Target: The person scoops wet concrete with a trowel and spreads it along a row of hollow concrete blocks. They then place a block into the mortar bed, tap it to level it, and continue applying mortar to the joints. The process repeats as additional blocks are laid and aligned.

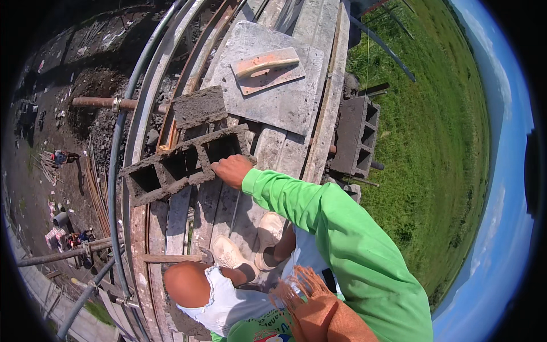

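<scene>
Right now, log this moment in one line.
right hand grips grey hollow concrete block | on plank scaffold | left hand unseen

The person wears a bright green long-sleeved top, its sleeve (342,239) reaching the wrist of the bare right hand (231,170). An orange fringed cloth (319,313) hangs at the chest, with pale shorts (225,302) and what look like worn beige shoes (268,236).

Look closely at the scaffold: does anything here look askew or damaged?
Yes. The hollow concrete block under the right hand lies slanted across the planks, not square with them. A broken half block sits just beyond it, and the planks are caked with dried mortar.
</scene>
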Tool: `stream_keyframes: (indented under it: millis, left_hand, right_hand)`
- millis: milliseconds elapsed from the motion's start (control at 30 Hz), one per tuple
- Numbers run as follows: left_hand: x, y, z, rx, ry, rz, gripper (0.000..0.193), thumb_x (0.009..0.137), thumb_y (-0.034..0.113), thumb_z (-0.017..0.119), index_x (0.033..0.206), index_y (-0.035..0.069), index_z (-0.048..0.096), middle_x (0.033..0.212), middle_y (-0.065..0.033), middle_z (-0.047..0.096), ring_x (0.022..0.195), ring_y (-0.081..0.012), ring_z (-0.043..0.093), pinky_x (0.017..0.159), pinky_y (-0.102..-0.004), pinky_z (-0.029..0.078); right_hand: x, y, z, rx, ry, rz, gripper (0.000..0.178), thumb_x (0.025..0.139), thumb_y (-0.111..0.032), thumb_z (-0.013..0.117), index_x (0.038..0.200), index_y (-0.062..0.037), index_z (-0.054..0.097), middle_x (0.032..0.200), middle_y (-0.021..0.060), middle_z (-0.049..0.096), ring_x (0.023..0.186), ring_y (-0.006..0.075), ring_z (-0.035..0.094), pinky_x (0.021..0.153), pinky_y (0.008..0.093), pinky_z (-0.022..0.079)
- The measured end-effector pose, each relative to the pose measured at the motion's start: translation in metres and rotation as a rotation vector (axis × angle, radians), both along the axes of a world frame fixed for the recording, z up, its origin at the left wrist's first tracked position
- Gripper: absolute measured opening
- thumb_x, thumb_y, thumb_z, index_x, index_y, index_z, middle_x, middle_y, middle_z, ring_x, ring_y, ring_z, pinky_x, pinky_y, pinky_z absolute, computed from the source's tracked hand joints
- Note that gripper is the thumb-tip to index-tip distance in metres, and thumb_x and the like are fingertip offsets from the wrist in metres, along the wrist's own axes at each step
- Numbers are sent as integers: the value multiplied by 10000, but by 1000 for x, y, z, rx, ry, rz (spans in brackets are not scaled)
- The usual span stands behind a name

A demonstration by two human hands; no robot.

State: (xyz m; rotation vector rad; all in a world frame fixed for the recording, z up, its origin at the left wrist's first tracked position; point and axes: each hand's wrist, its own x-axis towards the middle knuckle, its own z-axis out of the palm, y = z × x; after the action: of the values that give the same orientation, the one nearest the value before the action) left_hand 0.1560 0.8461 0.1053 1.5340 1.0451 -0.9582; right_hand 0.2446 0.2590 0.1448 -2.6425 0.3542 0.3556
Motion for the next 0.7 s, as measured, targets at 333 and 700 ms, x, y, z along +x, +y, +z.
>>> stream_keyframes:
  millis: [333, 700]
  left_hand:
    - [7, 9, 106, 143, 31, -210, 583, 1021, 276, 682, 1476, -11, 458, 1388, -148, 594, 1251, -269, 579, 1090, -445, 473]
    - [21, 35, 228, 181, 30, -428, 594, 1017, 268, 688, 1480, -19, 453, 1372, -146, 602, 1228, -262, 593, 1071, -433, 485]
  right_hand:
    - [-81, -16, 124, 161, 254, -306, 214, 714, -147, 774, 887, -28, 734, 889, 235, 732, 887, 443, 725, 799, 524, 593]
    - [-293, 37, 244, 283, 495, -976, 415, 727, -221, 817, 1086, -41, 707, 1085, 296, 701, 1125, 498, 627, 958, 564, 510]
